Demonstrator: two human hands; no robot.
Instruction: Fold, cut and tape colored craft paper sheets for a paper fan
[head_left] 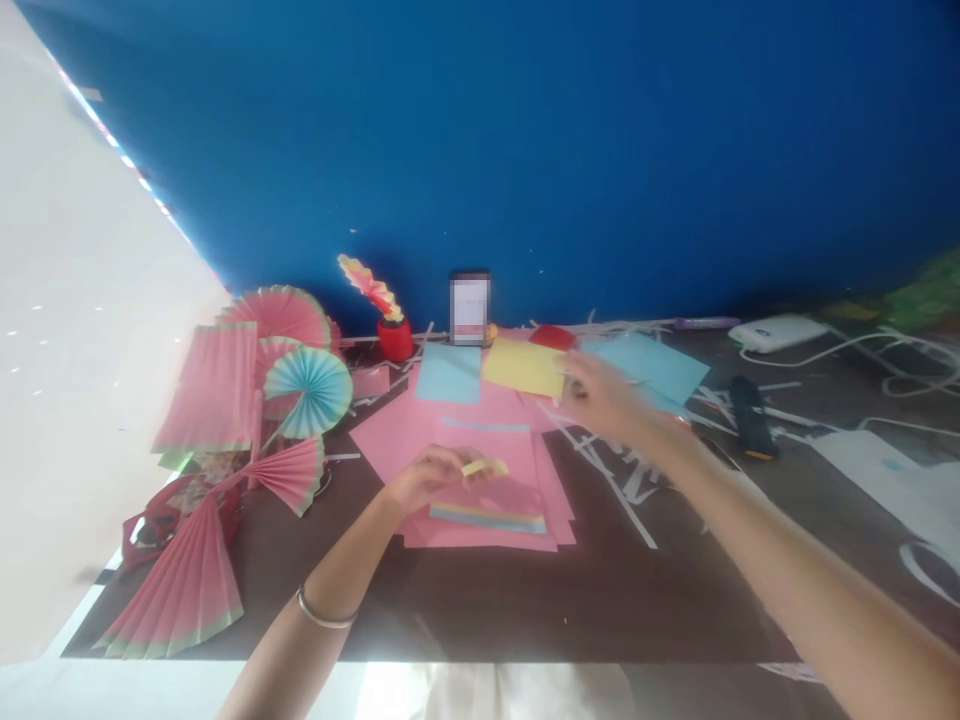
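My left hand (429, 478) is over the pink sheets (495, 450), its fingers pinched on a small yellow strip (484, 467). My right hand (596, 395) reaches farther out, at the right edge of a yellow sheet (523, 367); its fingers are smeared, and whether they grip the sheet is unclear. Beside the yellow sheet lies a light blue sheet (448, 373). Across the lower part of the top pink sheet runs a blue and yellow strip (487, 517), and a thin bluish strip (485, 426) crosses its upper part.
Folded paper fans (289, 400) crowd the left side. A phone (470, 308) and a red pot (395, 339) stand against the blue wall. White paper scraps (637, 480), more blue paper (652, 368), a dark tool (752, 418) and a white device with a cable (778, 333) lie to the right.
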